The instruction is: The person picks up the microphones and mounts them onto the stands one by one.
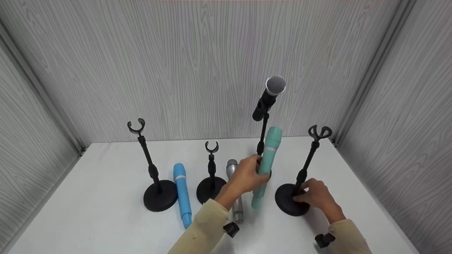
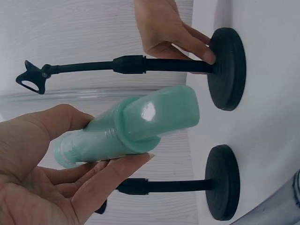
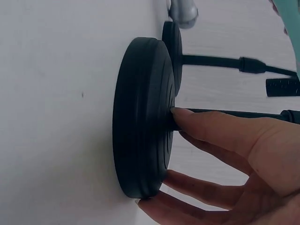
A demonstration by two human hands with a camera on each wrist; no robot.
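My left hand (image 1: 249, 176) grips a mint-green microphone (image 1: 270, 151) around its middle and holds it tilted above the table, its head end up. In the left wrist view the microphone's lower end (image 2: 161, 112) points toward the camera. At the right, my right hand (image 1: 316, 194) holds the foot of a black microphone stand (image 1: 306, 165), whose clip (image 1: 319, 132) has nothing in it. Seen from the right wrist, the thumb lies by the pole and other fingers touch the edge of the round base (image 3: 143, 117).
Behind the left hand a stand carries a black microphone (image 1: 265, 100) with a silver head. A silver microphone (image 1: 237, 208) lies partly under the left forearm. Further left are a short stand (image 1: 212, 169), a blue microphone (image 1: 182, 194) and a taller stand (image 1: 152, 169). Grey walls surround the table.
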